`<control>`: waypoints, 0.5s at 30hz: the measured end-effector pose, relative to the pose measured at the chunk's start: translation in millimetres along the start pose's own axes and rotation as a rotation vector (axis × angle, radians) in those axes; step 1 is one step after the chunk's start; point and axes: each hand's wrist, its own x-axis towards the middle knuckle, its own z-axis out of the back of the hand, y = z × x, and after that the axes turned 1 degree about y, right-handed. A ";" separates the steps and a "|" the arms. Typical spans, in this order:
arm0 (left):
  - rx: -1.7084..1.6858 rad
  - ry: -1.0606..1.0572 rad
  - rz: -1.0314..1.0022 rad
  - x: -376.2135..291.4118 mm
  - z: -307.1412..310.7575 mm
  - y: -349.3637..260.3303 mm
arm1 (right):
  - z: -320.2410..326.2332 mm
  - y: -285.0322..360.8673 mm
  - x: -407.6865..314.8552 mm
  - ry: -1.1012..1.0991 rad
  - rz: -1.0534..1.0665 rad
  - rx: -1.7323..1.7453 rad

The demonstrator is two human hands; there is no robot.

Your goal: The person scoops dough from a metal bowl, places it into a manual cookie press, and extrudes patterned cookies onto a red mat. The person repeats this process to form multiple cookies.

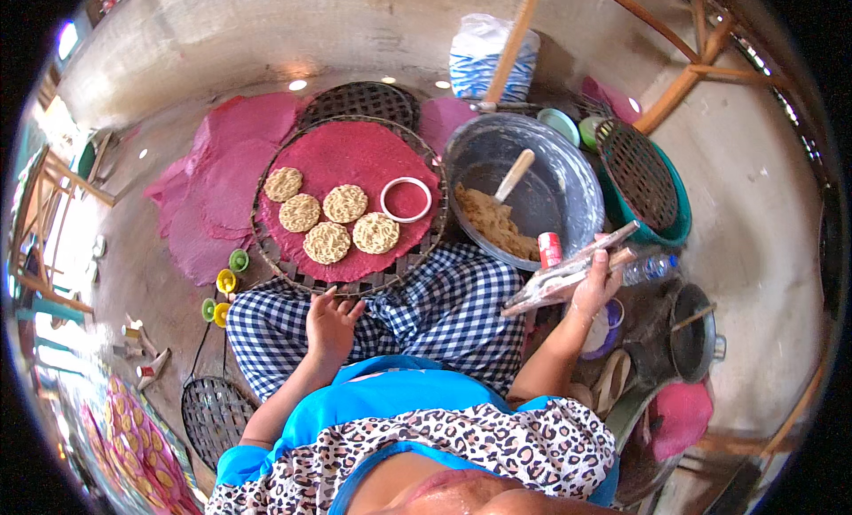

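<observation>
A round woven tray (442, 238), lined with a pink mesh sheet (319, 155), rests by my crossed legs. On the sheet lie several noodle-like dough discs (327, 242) and a white ring (407, 200). At the tray's near rim is my left hand (333, 325), palm partly upturned and fingers apart; whether the fingertips touch the rim cannot be told. My right hand (594, 285) grips a pair of flat wooden boards (566, 275) with plastic film on them, held slightly apart near the basin. A red-and-white can (550, 248) shows just behind the boards.
A large grey basin (566, 162) holds brown dough (489, 215) and a wooden-handled spatula (514, 175). Right of it are a teal tub (679, 222) under a woven lid, a water bottle (645, 268) and a pan (692, 328). Pink mesh sheets (219, 175) cover the floor at left.
</observation>
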 end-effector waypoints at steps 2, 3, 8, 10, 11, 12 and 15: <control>-0.013 -0.124 -0.027 -1.7 -9.8 1.5 | -2.8 -3.0 1.8 0.057 0.031 0.016; 0.055 -0.139 -0.095 -0.8 -12.7 3.0 | -3.2 -4.1 2.9 0.076 0.017 -0.028; 0.519 -0.294 -0.154 30.7 11.5 -38.9 | 0.3 -9.8 4.4 0.102 -0.052 0.057; 0.672 -0.206 -0.180 51.8 28.6 -74.7 | 1.9 -12.9 4.5 0.085 -0.041 0.044; 0.696 -0.112 -0.412 70.8 31.9 -87.2 | 2.4 -13.9 4.7 0.081 -0.067 0.058; 0.845 -0.187 -0.234 79.5 40.2 -111.3 | 2.3 -16.0 5.0 0.096 -0.078 0.053; 1.236 -0.242 -0.278 126.7 47.6 -156.3 | -0.5 -19.2 6.2 0.112 -0.071 0.058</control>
